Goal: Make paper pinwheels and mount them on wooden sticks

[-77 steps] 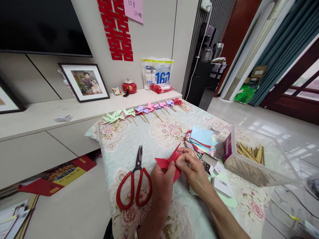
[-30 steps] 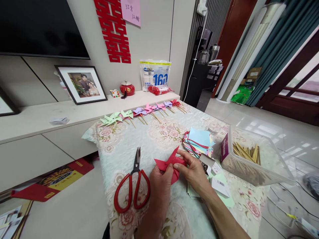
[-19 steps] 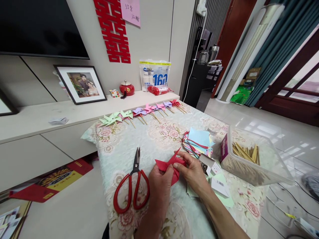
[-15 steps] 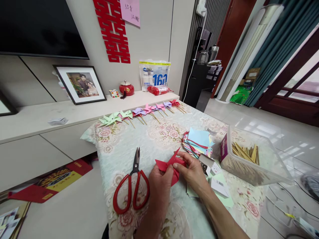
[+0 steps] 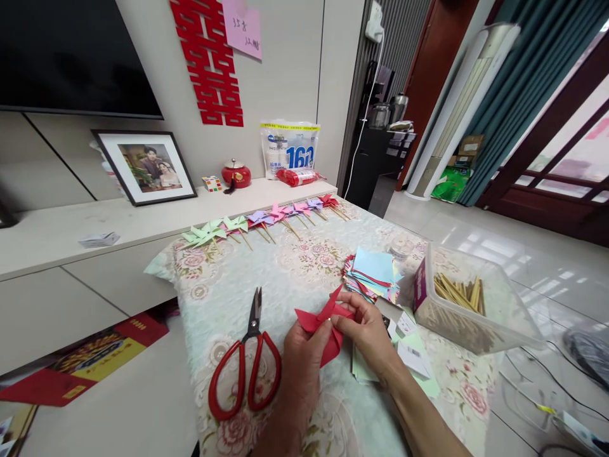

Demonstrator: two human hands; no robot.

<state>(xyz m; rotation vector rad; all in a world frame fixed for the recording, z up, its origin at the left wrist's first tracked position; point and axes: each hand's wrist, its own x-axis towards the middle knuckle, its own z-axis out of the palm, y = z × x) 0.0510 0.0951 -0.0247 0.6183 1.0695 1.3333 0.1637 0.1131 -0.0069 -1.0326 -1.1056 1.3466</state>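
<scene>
Red paper (image 5: 323,315), folded like a pinwheel, is in both hands, just right of the scissors (image 5: 253,325). Watching from far off, I see the left hand (image 5: 304,349) clamped on its near left part, thumb on top. Its other fingers are mostly hidden. The right hand (image 5: 364,320) pinches the right part, thumb and fingers close to the middle. I think they hold it there because the folds could pop open.

The left arm comes up beside the scissors' handles, and the right arm slants in from farther right. The hands lean in until they meet over the paper.

The scissors lie flat with their tips pointing away, maybe so they are easy to grab. Beyond them, pinwheels (image 5: 261,218) lie in a row, I guess to be out of the way. Right of the scissors, past the hands, are a paper stack (image 5: 373,265) and a tub (image 5: 511,330) of sticks (image 5: 459,295).
</scene>
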